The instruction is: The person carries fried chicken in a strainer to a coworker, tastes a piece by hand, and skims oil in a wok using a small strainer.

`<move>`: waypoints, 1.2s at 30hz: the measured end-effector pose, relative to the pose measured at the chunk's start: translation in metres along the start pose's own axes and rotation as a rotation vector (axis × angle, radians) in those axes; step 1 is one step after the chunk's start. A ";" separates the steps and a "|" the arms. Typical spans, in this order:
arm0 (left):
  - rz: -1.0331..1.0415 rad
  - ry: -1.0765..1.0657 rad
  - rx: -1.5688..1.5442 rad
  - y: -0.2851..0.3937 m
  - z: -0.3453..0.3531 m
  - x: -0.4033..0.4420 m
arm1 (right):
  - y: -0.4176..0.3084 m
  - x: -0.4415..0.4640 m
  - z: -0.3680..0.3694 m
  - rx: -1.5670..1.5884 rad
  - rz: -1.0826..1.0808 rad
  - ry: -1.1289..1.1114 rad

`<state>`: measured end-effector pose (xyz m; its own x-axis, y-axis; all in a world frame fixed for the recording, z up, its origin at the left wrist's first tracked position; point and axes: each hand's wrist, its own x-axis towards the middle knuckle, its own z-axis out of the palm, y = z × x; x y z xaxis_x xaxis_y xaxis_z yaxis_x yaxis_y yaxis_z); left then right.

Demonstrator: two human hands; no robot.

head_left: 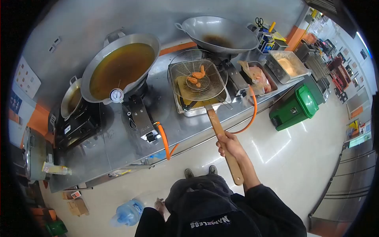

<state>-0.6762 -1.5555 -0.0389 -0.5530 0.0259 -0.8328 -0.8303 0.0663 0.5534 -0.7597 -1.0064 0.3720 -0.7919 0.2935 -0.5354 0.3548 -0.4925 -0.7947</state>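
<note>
My right hand [232, 145] is closed around the long wooden handle of a wire skimmer [215, 124]. The skimmer's round wire basket lies over a metal tray [178, 106] on the counter, and a few pieces of fried chicken [196, 76] sit in it. Yellowish oil shows in the tray beneath the mesh, along with what look like the black handles of tongs [188, 105]. Low beside my body hangs my left hand [160, 206], partly covered by the dark sleeve; its fingers do not show clearly.
A large wok of oil [118, 71] with a dial thermometer [117, 95] stands left, beside a smaller pan [72, 98]. Another wok [217, 33] stands behind the tray. Trays of raw meat [258, 79] and breading [287, 66] lie right. Orange hoses [254, 112] cross the counter edge near a green bin [294, 107].
</note>
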 end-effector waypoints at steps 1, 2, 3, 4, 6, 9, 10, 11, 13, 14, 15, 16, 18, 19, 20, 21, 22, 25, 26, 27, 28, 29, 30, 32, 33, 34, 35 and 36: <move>-0.012 0.008 -0.004 0.005 -0.002 -0.009 | 0.007 0.008 -0.003 -0.013 -0.007 -0.013; -0.019 0.017 -0.021 0.010 0.002 -0.016 | -0.004 -0.001 0.005 0.017 -0.005 -0.011; -0.029 0.030 -0.044 0.015 0.010 -0.025 | -0.016 -0.004 0.009 0.013 -0.010 -0.029; -0.121 0.120 -0.025 0.047 0.027 -0.055 | -0.019 -0.010 0.011 0.020 0.002 -0.039; -0.128 0.110 -0.092 0.036 0.021 -0.052 | -0.006 -0.001 0.007 0.036 0.030 -0.025; -0.044 0.060 0.088 0.039 0.025 -0.040 | -0.012 -0.012 0.020 0.049 -0.013 0.010; -0.081 0.051 0.051 0.039 0.026 -0.043 | -0.018 -0.018 0.022 0.047 -0.023 -0.006; -0.123 0.047 0.022 0.038 0.020 -0.050 | -0.010 -0.014 0.020 0.063 -0.002 -0.007; 0.011 0.003 0.508 0.044 0.012 -0.057 | 0.001 0.002 0.015 0.092 0.016 -0.007; 0.087 -0.021 0.748 0.050 0.011 -0.058 | 0.002 0.002 0.016 0.042 -0.016 0.001; 0.171 -0.040 0.975 0.056 0.018 -0.053 | -0.004 0.002 0.015 0.052 -0.031 -0.011; 0.104 -0.012 0.753 0.055 0.022 -0.052 | -0.016 -0.009 0.019 0.062 -0.032 -0.022; -0.039 0.044 0.331 0.054 0.021 -0.051 | -0.011 -0.010 0.018 0.082 0.003 -0.006; -0.102 0.067 0.122 0.058 0.025 -0.048 | -0.005 -0.008 0.017 0.067 0.000 0.008; 0.037 0.050 0.341 0.065 0.030 -0.055 | -0.001 -0.006 0.016 0.053 -0.007 0.023; 0.049 0.053 0.287 0.079 0.036 -0.056 | -0.004 -0.003 0.017 0.030 -0.020 0.028; 0.055 0.060 0.226 0.085 0.040 -0.057 | -0.011 -0.002 0.017 0.035 -0.026 0.016; -0.081 0.154 0.122 0.094 0.044 -0.069 | -0.006 -0.008 0.016 0.059 -0.005 0.016; -0.137 0.189 0.097 0.099 0.047 -0.068 | 0.000 -0.003 0.015 0.053 -0.007 0.031; -0.096 0.138 0.149 0.102 0.047 -0.062 | 0.000 0.003 0.014 0.040 -0.014 0.040; -0.057 0.090 0.193 0.101 0.047 -0.059 | -0.010 -0.007 0.018 0.051 -0.030 0.012; -0.033 0.050 0.245 0.095 0.041 -0.062 | -0.008 -0.004 0.018 0.056 -0.015 0.009; -0.052 0.075 0.238 0.088 0.037 -0.062 | -0.004 0.001 0.017 0.065 0.001 0.011; -0.068 0.111 0.230 0.095 0.045 -0.058 | -0.001 -0.002 0.017 0.077 -0.005 0.013; -0.052 0.086 0.217 0.093 0.041 -0.043 | -0.005 -0.007 0.019 0.069 -0.023 0.006; -0.042 0.064 0.195 0.086 0.037 -0.031 | -0.008 -0.008 0.021 0.055 -0.034 -0.007; -0.045 0.050 0.181 0.082 0.032 -0.037 | -0.005 -0.005 0.021 0.044 -0.022 0.008; -0.081 0.092 0.181 0.079 0.030 -0.040 | 0.000 0.000 0.020 0.038 -0.010 0.027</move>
<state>-0.7174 -1.5211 0.0378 -0.4960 -0.0772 -0.8649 -0.8507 0.2426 0.4663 -0.7692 -1.0224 0.3781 -0.7816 0.3206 -0.5351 0.3268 -0.5202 -0.7890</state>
